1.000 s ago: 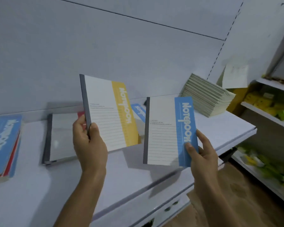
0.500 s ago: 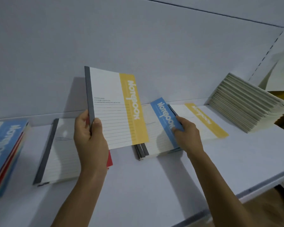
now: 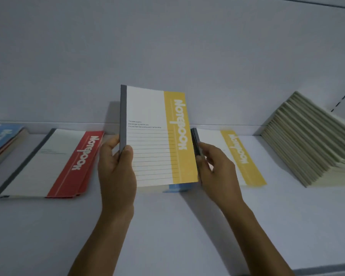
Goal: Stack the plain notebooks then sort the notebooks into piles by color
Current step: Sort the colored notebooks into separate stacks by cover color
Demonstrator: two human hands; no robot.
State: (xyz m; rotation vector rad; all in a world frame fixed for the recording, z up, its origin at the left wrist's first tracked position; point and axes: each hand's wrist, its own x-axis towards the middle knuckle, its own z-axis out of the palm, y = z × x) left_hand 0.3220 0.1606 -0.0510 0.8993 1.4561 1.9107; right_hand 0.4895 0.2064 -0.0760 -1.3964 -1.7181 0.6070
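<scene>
white shelf (image 3: pixel 167 232) | l hand (image 3: pixel 116 172) fingers grip upright yellow nb (image 3: pixel 153 140) | r hand (image 3: pixel 217 172) fingers pinch yellow pile (image 3: pixel 241 156)

The light is dim and even, with a cool grey-blue cast over the wall (image 3: pixel 167 46) and the shelf (image 3: pixel 167 226). The raised notebook (image 3: pixel 157 136) throws a soft shadow leftward onto the wall, and its print reads fairly sharp. Motion blur smears the right hand (image 3: pixel 217 170) and the flat yellow notebook (image 3: pixel 241 156) beside it. The blue pile (image 3: pixel 2 140) at far left looks soft and stretched.
</scene>
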